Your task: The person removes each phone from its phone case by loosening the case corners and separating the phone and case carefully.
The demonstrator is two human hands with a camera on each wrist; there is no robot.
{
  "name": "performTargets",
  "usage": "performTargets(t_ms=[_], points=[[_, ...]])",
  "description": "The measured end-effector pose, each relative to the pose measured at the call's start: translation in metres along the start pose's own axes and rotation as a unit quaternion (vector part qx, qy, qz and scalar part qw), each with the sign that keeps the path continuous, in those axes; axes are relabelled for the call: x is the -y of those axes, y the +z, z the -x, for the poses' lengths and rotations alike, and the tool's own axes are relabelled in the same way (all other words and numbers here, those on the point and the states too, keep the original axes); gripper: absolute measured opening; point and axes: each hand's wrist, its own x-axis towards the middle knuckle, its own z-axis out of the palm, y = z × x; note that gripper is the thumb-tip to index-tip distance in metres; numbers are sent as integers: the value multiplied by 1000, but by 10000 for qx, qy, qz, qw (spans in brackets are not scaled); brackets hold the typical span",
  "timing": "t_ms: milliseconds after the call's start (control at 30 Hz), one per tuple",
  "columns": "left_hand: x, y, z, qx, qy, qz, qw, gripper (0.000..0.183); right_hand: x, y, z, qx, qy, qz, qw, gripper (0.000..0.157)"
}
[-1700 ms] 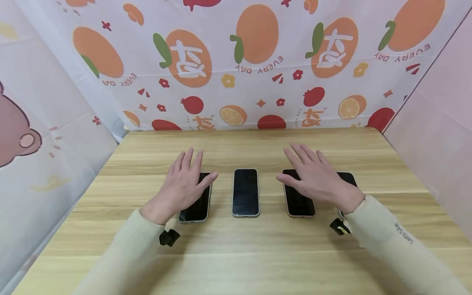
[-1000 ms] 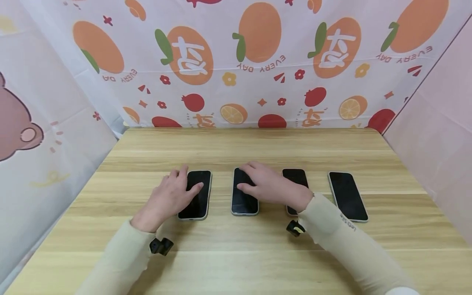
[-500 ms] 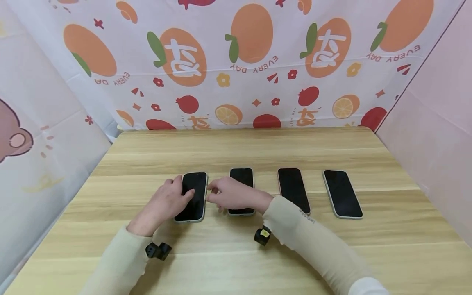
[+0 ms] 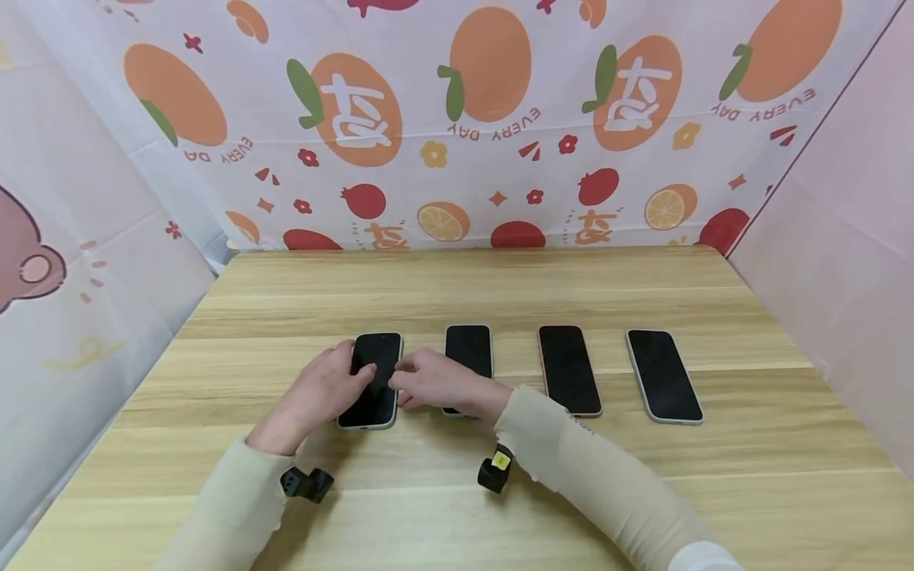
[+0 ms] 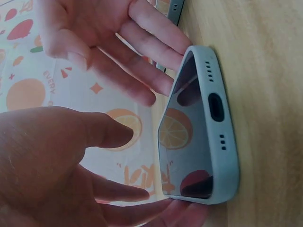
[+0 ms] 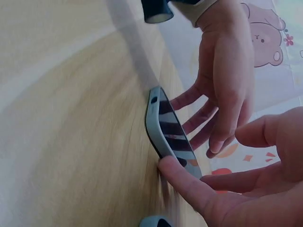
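A smartphone (image 4: 371, 403) with a dark screen and pale case lies face up, leftmost in a row on the table. My left hand (image 4: 320, 392) is at its left side, fingertips touching that edge and thumb raised over the screen. Across from it, my right hand (image 4: 441, 382) reaches over the second phone (image 4: 469, 342), its fingers at the leftmost phone's right edge. In the left wrist view, the case's end (image 5: 222, 156) shows its charging port. The right wrist view has fingers of both hands along opposite sides of the phone (image 6: 165, 125). Neither thumb presses the screen.
To the right lie a third phone (image 4: 570, 369) in a pinkish case and a fourth phone (image 4: 664, 377) in a pale case. Fruit-printed cloth (image 4: 493, 159) hangs behind the wooden table (image 4: 457, 507). Black wrist cameras hang under both sleeves.
My right hand has swept left from above the third phone, over the second, to the leftmost phone's right edge. My left hand has drawn back and lowered to that phone's left edge.
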Motion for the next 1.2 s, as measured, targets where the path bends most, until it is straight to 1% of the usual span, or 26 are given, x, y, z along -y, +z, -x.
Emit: performTargets(t_ms=[133,267,367,433,500,567,633,767,900,1067,1133,1200], points=[[3,0,-1,-90,-12,65,9999,67,1,0,3,1,97,-389,9992,46],[7,1,-2,-289,191,235,9991,65,2,0,6,-56,170,-632,9978,47],[12,3,-4,-477,384,607,9963,63,3,-1,8,-110,226,-725,9971,48],[14,3,-5,-609,486,951,9924,61,4,-1,9,-124,240,-779,9966,49],[16,2,-6,-657,596,1302,9875,59,4,-2,9,-113,236,-858,9960,50],[16,-1,-7,-580,658,1630,9827,54,3,-2,8,-82,200,-946,9953,49],[15,-3,-8,-427,720,1828,9796,48,2,-4,7,-46,156,-997,9949,48],[13,-6,-8,-200,711,1880,9794,42,0,-5,6,1,101,-1061,9943,44],[14,-7,-7,-175,612,1838,9809,44,-1,-5,5,-21,88,-1087,9940,41],[17,-5,-5,-231,532,1973,9786,45,-3,-4,3,-73,125,-1127,9935,44],[18,-5,-5,-236,501,2148,9751,45,-4,-4,2,-127,141,-1146,9932,44],[18,-5,-5,-182,441,2438,9687,46,-3,-4,2,-223,162,-1160,9929,43]])
